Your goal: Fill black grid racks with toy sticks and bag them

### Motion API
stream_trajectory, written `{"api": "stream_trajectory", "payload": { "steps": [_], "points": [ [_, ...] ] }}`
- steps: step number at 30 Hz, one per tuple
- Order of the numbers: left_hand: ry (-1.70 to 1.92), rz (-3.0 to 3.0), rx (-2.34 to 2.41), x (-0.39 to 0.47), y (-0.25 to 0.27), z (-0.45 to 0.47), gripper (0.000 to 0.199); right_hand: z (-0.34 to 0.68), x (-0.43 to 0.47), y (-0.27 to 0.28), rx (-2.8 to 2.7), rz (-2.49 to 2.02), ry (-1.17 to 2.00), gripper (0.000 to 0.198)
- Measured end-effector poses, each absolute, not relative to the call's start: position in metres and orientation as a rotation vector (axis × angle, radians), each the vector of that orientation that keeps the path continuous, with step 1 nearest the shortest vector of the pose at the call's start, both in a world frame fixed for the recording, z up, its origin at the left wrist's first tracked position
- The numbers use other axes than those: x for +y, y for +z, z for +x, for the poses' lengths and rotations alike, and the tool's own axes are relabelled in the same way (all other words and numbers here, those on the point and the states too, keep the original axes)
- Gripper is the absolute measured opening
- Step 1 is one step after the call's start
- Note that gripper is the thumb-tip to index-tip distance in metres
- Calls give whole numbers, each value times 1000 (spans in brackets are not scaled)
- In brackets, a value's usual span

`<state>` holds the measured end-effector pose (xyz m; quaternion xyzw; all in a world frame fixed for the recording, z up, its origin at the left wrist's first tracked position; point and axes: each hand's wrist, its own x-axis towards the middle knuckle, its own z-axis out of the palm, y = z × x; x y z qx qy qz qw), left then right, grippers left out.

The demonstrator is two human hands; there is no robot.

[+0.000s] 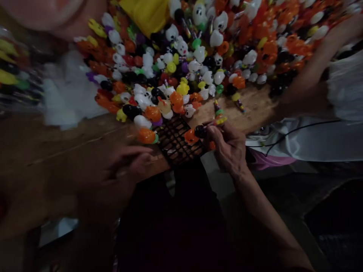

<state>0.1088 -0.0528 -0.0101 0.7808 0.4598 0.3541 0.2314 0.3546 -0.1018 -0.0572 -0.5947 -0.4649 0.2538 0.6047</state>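
The right hand [231, 147] grips a black toy piece [200, 131] between thumb and fingers, over the near right part of a black grid [181, 139]. An orange toy [191, 136] sits right against that piece in view – whether the two are joined, I cannot tell. A yellow piece [221, 120] shows just above the fingers. The left hand [129, 164] is over the bench [70, 143] to the left of the grid, dark and blurred, its fingers partly curled; it seems to hold nothing, though the blur leaves that uncertain. Nearest to it is an orange toy with a green end [147, 136], at the grid's left edge.

Beyond the grid spreads a heap of small toys [171, 68] in white, orange, black, yellow and purple, with a yellow bag [147, 17] at its far side. Two toys with patterned tubes lie near the right hand – one [218, 107] just beyond it, the other [238, 102] farther right. A co-worker's forearm [309, 75] reaches toward the heap from the right.
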Motion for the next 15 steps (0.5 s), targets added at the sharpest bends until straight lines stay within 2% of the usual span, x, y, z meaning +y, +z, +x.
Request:
{"api": "stream_trajectory", "payload": {
  "steps": [2,3,6,11,15],
  "points": [
    [1211,2334,1297,-36,5,110,12,344,-77,-66,-1151,-1369,539,28],
    [1217,2430,1228,-26,6,111,15,337,-67,-71,-1193,-1361,543,29],
    [1040,2552,999,1,-11,117,24,315,-46,-83,-1356,-1341,561,29],
    [951,2489,960,16,-51,120,34,291,-35,-92,-1605,-1367,434,14],
    [960,2508,903,16,-60,115,37,282,-35,-79,-1739,-1568,510,22]
  ]
}}
